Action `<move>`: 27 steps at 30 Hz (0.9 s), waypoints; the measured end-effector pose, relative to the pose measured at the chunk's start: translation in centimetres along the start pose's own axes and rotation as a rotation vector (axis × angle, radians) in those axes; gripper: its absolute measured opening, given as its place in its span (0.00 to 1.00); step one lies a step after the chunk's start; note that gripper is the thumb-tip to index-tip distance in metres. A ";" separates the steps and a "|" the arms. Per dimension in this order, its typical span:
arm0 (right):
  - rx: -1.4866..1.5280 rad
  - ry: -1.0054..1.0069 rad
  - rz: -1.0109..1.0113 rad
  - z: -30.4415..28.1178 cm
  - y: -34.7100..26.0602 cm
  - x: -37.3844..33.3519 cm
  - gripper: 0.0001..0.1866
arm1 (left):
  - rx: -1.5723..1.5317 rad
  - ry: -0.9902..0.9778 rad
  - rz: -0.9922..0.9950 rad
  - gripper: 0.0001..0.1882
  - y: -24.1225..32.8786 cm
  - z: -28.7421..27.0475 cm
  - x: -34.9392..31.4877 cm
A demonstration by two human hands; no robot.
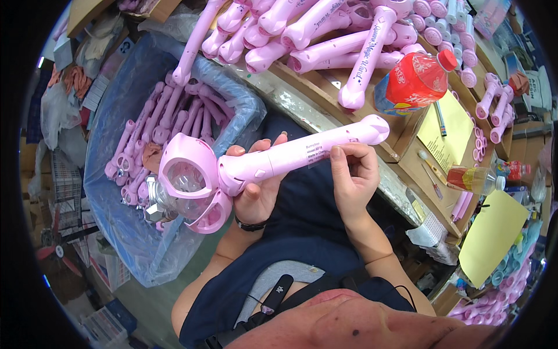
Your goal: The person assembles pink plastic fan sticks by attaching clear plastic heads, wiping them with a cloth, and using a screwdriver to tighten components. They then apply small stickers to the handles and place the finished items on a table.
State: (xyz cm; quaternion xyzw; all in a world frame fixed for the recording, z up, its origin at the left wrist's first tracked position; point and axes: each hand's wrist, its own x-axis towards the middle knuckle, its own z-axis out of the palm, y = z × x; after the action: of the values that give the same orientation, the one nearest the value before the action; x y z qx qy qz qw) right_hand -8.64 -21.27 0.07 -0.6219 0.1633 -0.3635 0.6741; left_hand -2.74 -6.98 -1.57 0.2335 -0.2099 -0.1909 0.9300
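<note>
The left hand (260,200) grasps the pink wand (289,156), cradling the handle just right of its looped head from the near side, fingertips showing over the far edge. The right hand (356,180) has its thumb at the right end of a clear label (317,153) on the handle; whether it pinches that end or only presses it cannot be told. The wand lies across the lap, head to the left, printed face up. For good work here, the left palm should probably keep the handle from rolling, while the right thumb smooths along the label's length, keeping it straight and free of bubbles; the curved surface may let a corner lift, and a hard push could tip the bulky head. To the left, more wands (139,142) lie in a bin lined with blue plastic (107,212); on the far bench are a pile of wands (325,52) and a red bottle (414,84).
</note>
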 end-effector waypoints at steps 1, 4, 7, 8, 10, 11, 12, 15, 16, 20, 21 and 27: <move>0.029 0.004 0.015 0.0 0.0 0.0 0.06 | 0.000 0.005 0.006 0.28 0.0 0.0 0.0; 0.074 -0.001 0.039 -0.1 0.0 0.0 0.06 | 0.006 0.007 0.001 0.28 0.0 0.0 0.0; 0.086 -0.008 0.041 0.0 0.0 -0.1 0.05 | 0.001 0.005 -0.003 0.28 0.0 0.1 0.1; 0.085 0.003 0.063 -0.1 0.0 -0.1 0.05 | -0.005 0.008 -0.001 0.28 0.0 0.0 0.1; 0.096 -0.015 0.049 -0.2 -0.1 0.1 0.05 | 0.006 0.010 -0.003 0.27 0.0 0.0 0.0; 0.101 -0.018 0.053 -0.2 -0.1 0.3 0.04 | 0.012 0.015 -0.006 0.26 0.0 0.0 0.0; 0.200 0.020 0.094 -0.4 -0.2 0.6 0.04 | -0.006 0.023 -0.001 0.26 0.1 -0.1 0.1; 0.435 0.135 0.156 -1.5 -0.6 2.0 0.04 | -0.054 0.049 0.002 0.25 0.3 -0.3 0.2; 0.447 0.119 0.120 -1.7 -0.8 2.2 0.04 | -0.067 0.057 0.002 0.25 0.4 -0.4 0.3; 0.311 -0.002 0.133 -1.1 -1.3 1.0 0.04 | -0.095 0.048 -0.007 0.24 0.3 -0.2 0.3; 0.309 -0.010 0.159 -0.9 -1.5 0.5 0.05 | -0.091 0.053 -0.006 0.24 0.3 -0.2 0.2; 0.200 -0.040 0.079 0.0 -1.4 0.1 0.05 | -0.064 0.052 -0.007 0.24 0.4 0.1 0.3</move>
State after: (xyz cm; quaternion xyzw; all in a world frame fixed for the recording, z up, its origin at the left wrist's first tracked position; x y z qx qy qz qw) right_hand -8.93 -21.31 1.41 -0.5519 0.1371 -0.3386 0.7496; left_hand -2.46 -6.81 -1.21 0.2093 -0.1787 -0.1945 0.9415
